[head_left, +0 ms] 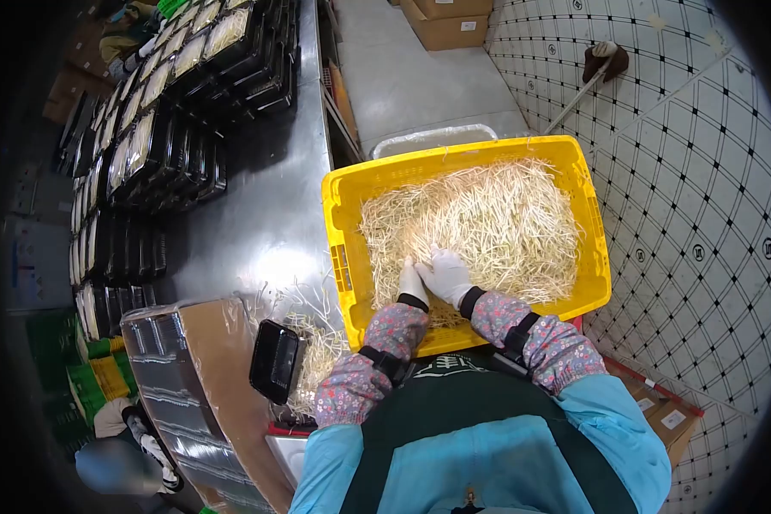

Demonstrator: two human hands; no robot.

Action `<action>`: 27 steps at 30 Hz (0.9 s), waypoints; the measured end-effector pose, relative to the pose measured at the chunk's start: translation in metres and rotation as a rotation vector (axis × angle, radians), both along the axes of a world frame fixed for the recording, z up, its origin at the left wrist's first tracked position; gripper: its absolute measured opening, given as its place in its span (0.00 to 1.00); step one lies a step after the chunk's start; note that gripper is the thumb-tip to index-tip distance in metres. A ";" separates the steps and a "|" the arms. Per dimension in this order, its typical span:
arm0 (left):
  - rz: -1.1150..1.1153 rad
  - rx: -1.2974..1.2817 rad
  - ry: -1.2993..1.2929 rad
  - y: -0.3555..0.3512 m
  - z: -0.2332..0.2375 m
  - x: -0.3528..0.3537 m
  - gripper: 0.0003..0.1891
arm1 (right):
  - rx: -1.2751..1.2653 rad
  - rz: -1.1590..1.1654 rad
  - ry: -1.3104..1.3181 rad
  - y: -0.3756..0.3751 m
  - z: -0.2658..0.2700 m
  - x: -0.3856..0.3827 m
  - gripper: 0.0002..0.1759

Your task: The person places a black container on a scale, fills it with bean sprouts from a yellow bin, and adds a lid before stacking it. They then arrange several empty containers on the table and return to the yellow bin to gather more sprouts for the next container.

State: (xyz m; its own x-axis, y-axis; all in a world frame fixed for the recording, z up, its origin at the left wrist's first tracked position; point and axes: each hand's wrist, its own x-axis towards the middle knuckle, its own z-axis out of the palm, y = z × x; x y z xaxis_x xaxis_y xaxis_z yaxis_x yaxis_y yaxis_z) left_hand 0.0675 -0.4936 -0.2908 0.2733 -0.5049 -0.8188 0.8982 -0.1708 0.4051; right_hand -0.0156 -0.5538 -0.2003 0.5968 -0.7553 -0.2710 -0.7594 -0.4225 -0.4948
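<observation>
A yellow crate (594, 248) holds a large heap of pale bean sprouts (514, 218). Both hands wear white gloves and reach into the near left part of the heap, close together. My left hand (412, 280) touches the sprouts, its fingertips partly hidden among them. Beside it, on the right, my right hand (445, 274) also presses into the sprouts, and its fingertips are too buried to make out. Left of the crate, a black tray (275, 361) with nothing in it lies tilted beside loose sprouts (317, 364).
Stacked black trays of sprouts (146, 146) stand on the metal table (257, 214). A cardboard box (231, 377) of nested trays is at lower left. Co-workers (120, 458) (124, 38) are at the left. Brown cartons (450, 26) stand beyond the crate.
</observation>
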 end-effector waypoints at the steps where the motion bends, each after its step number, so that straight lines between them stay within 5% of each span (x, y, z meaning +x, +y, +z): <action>1: 0.074 -0.052 0.022 0.006 0.050 -0.005 0.26 | 0.029 0.049 -0.036 0.000 0.007 0.000 0.38; 3: 0.213 -0.148 0.111 0.020 0.099 -0.011 0.27 | 0.091 0.151 -0.108 -0.004 0.044 0.000 0.36; 5: 0.242 -0.385 0.184 0.041 0.095 -0.017 0.29 | -0.106 0.300 -0.213 -0.004 0.072 0.000 0.32; 8: 0.134 -0.250 0.193 0.053 0.104 -0.026 0.31 | -0.139 0.493 -0.214 -0.030 0.083 0.004 0.33; 11: -0.624 0.183 0.033 0.070 0.106 -0.001 0.33 | -0.178 0.687 0.098 -0.063 0.048 -0.020 0.37; 15: -1.258 0.124 -0.992 0.089 0.118 0.041 0.57 | -0.239 0.475 -0.002 -0.077 0.049 -0.056 0.48; 18: -1.366 0.095 -1.618 0.074 0.120 0.041 0.68 | -0.230 0.495 0.082 -0.061 0.076 -0.061 0.64; 22: -1.649 0.198 -1.658 0.030 0.121 0.033 0.73 | -0.281 0.817 0.342 -0.021 0.068 -0.051 0.68; 27: -1.566 0.267 -1.619 0.000 0.086 0.044 0.71 | -0.330 0.653 0.414 -0.066 0.045 -0.034 0.67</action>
